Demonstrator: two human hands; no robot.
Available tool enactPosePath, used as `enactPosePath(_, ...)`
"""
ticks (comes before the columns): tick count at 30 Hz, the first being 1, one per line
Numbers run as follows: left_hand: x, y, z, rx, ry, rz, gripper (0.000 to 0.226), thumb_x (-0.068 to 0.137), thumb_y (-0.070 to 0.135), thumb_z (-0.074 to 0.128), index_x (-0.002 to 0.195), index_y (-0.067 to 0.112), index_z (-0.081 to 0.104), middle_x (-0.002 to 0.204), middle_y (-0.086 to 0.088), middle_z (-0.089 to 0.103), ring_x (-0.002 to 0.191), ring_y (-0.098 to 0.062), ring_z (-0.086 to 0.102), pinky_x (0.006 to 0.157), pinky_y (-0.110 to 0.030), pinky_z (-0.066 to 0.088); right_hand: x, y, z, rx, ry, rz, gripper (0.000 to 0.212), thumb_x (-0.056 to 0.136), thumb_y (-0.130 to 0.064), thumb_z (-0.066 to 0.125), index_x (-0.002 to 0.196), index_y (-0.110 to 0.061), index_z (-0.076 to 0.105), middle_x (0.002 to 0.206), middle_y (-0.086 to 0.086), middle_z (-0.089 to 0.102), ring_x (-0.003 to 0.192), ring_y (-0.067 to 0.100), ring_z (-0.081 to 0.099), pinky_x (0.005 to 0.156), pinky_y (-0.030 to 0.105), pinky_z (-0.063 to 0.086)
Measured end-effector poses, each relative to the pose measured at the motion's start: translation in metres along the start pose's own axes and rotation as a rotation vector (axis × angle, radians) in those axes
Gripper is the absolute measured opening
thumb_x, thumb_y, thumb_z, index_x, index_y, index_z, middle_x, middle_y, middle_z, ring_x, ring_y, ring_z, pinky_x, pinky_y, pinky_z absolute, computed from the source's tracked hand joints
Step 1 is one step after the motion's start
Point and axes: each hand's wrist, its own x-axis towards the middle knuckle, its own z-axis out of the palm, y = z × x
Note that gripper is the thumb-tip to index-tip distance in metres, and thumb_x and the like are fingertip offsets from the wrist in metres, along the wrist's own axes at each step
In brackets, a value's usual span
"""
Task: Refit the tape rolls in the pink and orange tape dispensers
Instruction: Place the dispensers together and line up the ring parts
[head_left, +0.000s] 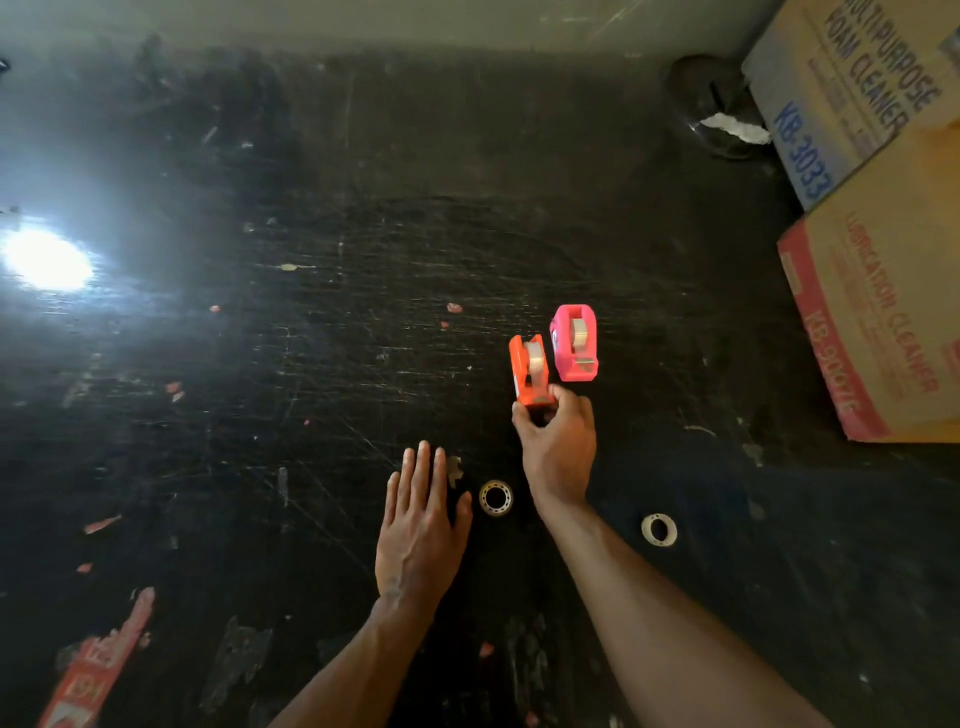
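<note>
The right hand (558, 441) pinched the orange plastic tape dispenser (531, 371) beside the pink plastic tape dispenser (574, 344); the left hand (418, 525) lay flat, fingers spread, empty.

Your orange dispenser (531, 375) and pink dispenser (575, 343) stand side by side, each loaded; two tape rolls (496, 498) (659, 529) lie flat nearer you.

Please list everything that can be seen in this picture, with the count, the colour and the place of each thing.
orange tape dispenser: 1, orange, roll inside, centre, held at near end
pink tape dispenser: 1, pink, roll inside, right beside the orange one
loose tape rolls: 2, pale, on table near the wrists, second at
cardboard boxes: 2, brown, far right
table: 1, black, scratched
left hand: 1, flat, open
right hand: 1, gripping the orange dispenser
</note>
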Motion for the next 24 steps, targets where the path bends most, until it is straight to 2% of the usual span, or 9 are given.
enactPosePath(4,0.000,-0.002,0.003,0.025,-0.002,-0.010,0.069,0.102,0.054,0.024,0.160,0.016,0.026,0.169,-0.008,0.019,0.158,-0.023,0.016,0.126,-0.041,0.015,0.022,-0.012,0.022,0.012,0.013,-0.013,0.046,0.088,-0.029,0.079,0.127,-0.011,0.063,0.124,0.007,0.064,0.112,0.019,0.064,0.084,0.019,0.043)
enactPosePath(8,0.000,-0.003,0.006,0.027,0.018,-0.010,0.068,0.102,0.053,0.028,0.160,0.016,0.028,0.169,-0.009,0.023,0.157,-0.024,0.020,0.125,-0.042,0.019,0.035,-0.013,0.037,-0.019,0.004,-0.029,0.050,0.088,-0.031,0.079,0.131,-0.010,0.061,0.127,0.009,0.064,0.116,0.021,0.063,0.087,0.020,0.045)
enactPosePath(16,0.000,-0.002,0.004,0.032,0.035,-0.002,0.068,0.102,0.052,0.032,0.158,0.013,0.036,0.167,-0.011,0.030,0.156,-0.025,0.026,0.124,-0.043,0.023,0.041,-0.011,0.045,-0.022,0.016,-0.018,0.054,0.085,-0.034,0.082,0.129,-0.009,0.062,0.124,0.010,0.066,0.112,0.021,0.064,0.086,0.020,0.046)
enactPosePath(20,0.000,-0.002,0.002,0.013,0.027,-0.006,0.069,0.102,0.052,0.031,0.159,0.013,0.035,0.168,-0.011,0.028,0.157,-0.025,0.024,0.125,-0.042,0.021,0.034,-0.010,0.039,-0.029,-0.025,0.007,0.067,0.083,-0.041,0.082,0.138,-0.009,0.058,0.130,0.010,0.064,0.120,0.022,0.061,0.092,0.024,0.048)
enactPosePath(24,0.000,0.000,-0.004,-0.048,-0.004,-0.016,0.067,0.103,0.048,0.039,0.161,0.015,0.030,0.170,-0.009,0.024,0.159,-0.022,0.016,0.127,-0.040,0.015,0.007,0.004,0.020,-0.048,-0.081,-0.004,0.069,0.086,-0.042,0.079,0.143,-0.013,0.053,0.134,0.007,0.061,0.124,0.018,0.057,0.089,0.019,0.043)
